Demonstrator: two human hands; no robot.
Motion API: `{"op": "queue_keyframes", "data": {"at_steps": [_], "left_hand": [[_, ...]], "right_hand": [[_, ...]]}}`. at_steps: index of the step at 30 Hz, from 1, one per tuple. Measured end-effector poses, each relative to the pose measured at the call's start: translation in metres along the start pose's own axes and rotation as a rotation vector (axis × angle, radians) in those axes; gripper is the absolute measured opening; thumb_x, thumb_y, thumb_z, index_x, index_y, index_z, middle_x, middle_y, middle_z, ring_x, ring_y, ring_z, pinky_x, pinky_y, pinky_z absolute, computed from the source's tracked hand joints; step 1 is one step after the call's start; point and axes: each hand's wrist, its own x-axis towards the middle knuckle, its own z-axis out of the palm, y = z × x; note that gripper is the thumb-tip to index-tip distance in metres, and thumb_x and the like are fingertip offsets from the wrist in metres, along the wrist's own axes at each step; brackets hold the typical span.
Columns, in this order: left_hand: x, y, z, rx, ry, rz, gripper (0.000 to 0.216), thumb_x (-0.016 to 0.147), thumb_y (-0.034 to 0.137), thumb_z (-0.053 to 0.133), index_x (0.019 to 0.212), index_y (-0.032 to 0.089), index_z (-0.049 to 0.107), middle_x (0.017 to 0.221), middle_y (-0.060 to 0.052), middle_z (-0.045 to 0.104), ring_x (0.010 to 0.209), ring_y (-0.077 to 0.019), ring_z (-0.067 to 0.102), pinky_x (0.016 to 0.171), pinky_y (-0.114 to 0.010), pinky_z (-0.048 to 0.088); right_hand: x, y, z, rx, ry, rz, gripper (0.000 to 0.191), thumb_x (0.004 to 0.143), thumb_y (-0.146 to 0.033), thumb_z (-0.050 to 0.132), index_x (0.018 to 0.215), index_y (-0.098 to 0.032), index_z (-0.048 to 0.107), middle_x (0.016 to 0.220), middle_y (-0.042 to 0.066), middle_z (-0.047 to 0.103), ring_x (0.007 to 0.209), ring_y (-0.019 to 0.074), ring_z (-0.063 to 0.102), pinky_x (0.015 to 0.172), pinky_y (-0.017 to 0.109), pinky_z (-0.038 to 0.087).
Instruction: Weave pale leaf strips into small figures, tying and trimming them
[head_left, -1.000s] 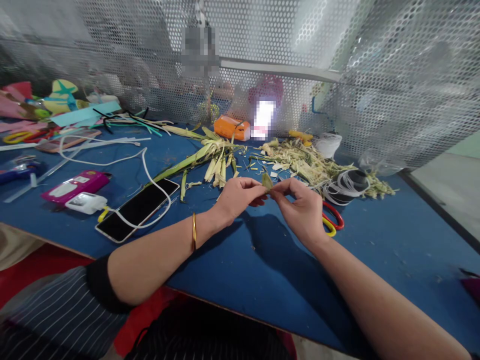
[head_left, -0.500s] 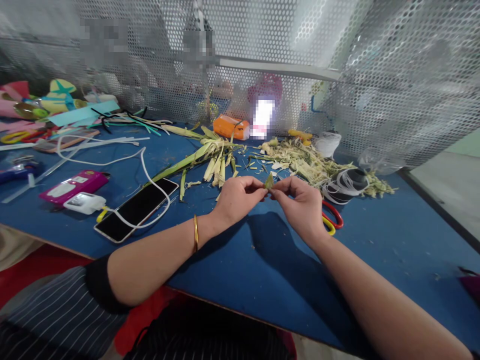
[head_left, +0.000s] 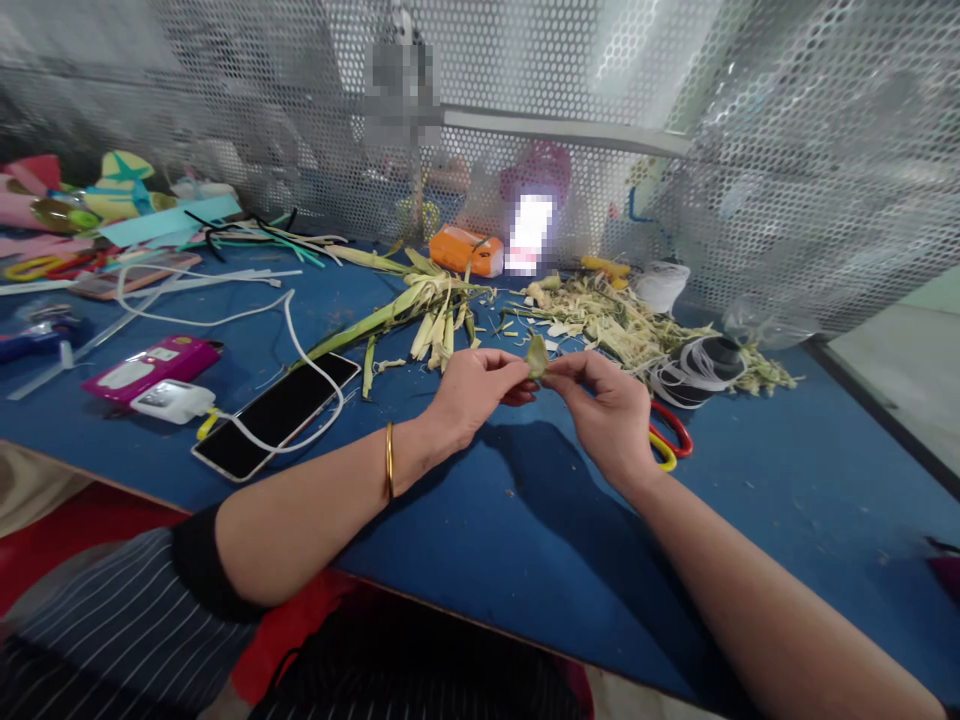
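Both hands meet above the blue table [head_left: 750, 520], pinching one small green folded leaf piece [head_left: 535, 355] between their fingertips. My left hand [head_left: 472, 390], with a gold bangle on its wrist, grips the piece from the left. My right hand [head_left: 604, 405] grips it from the right, fingers curled. Just behind the hands lie long green and yellow palm leaf strips [head_left: 420, 310] and a heap of pale leaf scraps [head_left: 607, 320].
Red and yellow scissors [head_left: 670, 440] lie right of my right hand, by a spool of white cord [head_left: 701, 365]. A phone [head_left: 277, 412] on a white cable, a pink device [head_left: 150, 362] and an orange box [head_left: 465, 252] sit left and behind. A perforated metal screen [head_left: 787, 150] walls the table.
Both hands have kept their pinch on the leaf piece and shifted slightly; the piece now stands a little higher between the fingertips. Nothing on the table moved.
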Motion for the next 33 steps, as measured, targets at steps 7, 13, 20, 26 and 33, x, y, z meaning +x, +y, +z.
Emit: {"op": "queue_keyframes", "data": {"at_steps": [7, 13, 20, 26, 33], "left_hand": [[0.001, -0.006, -0.003, 0.328, 0.045, 0.278, 0.013, 0.075, 0.018, 0.060, 0.078, 0.014, 0.072, 0.070, -0.004, 0.071, 0.063, -0.0139, 0.067, 0.064, -0.026, 0.055], [-0.002, -0.006, -0.004, 0.485, 0.049, 0.438, 0.017, 0.075, 0.020, 0.059, 0.082, 0.014, 0.073, 0.074, -0.005, 0.073, 0.067, -0.0148, 0.067, 0.064, -0.025, 0.054], [0.001, -0.009, -0.005, 0.447, 0.012, 0.440, 0.016, 0.076, 0.019, 0.057, 0.081, 0.014, 0.071, 0.073, -0.005, 0.073, 0.066, -0.0144, 0.068, 0.064, -0.025, 0.054], [0.001, -0.011, -0.005, 0.429, -0.007, 0.405, 0.015, 0.075, 0.019, 0.057, 0.081, 0.014, 0.070, 0.071, -0.004, 0.072, 0.065, -0.0144, 0.068, 0.063, -0.025, 0.055], [0.002, -0.014, -0.004, 0.458, 0.012, 0.406, 0.013, 0.074, 0.017, 0.057, 0.080, 0.015, 0.068, 0.069, -0.004, 0.071, 0.063, -0.0142, 0.068, 0.063, -0.025, 0.055]], "right_hand": [[0.002, 0.000, 0.001, 0.135, 0.014, 0.072, 0.004, 0.077, -0.020, 0.068, 0.073, -0.020, 0.067, 0.074, 0.000, 0.071, 0.069, 0.0162, 0.062, 0.066, 0.029, 0.048], [0.002, 0.000, 0.000, 0.164, 0.024, 0.136, 0.006, 0.076, -0.021, 0.068, 0.071, -0.019, 0.066, 0.067, 0.000, 0.067, 0.063, 0.0155, 0.060, 0.061, 0.029, 0.046], [0.001, 0.002, 0.005, 0.327, 0.052, 0.226, 0.017, 0.073, -0.023, 0.071, 0.087, -0.020, 0.060, 0.069, -0.001, 0.066, 0.063, 0.0162, 0.063, 0.061, 0.030, 0.050], [0.001, 0.004, 0.007, 0.350, -0.008, 0.224, 0.007, 0.076, -0.022, 0.067, 0.081, -0.018, 0.066, 0.071, 0.001, 0.067, 0.064, 0.0155, 0.063, 0.063, 0.030, 0.050], [0.000, 0.005, 0.005, 0.224, -0.004, 0.178, 0.003, 0.078, -0.019, 0.062, 0.079, -0.018, 0.065, 0.067, -0.001, 0.064, 0.061, 0.0139, 0.060, 0.060, 0.028, 0.047]]}}
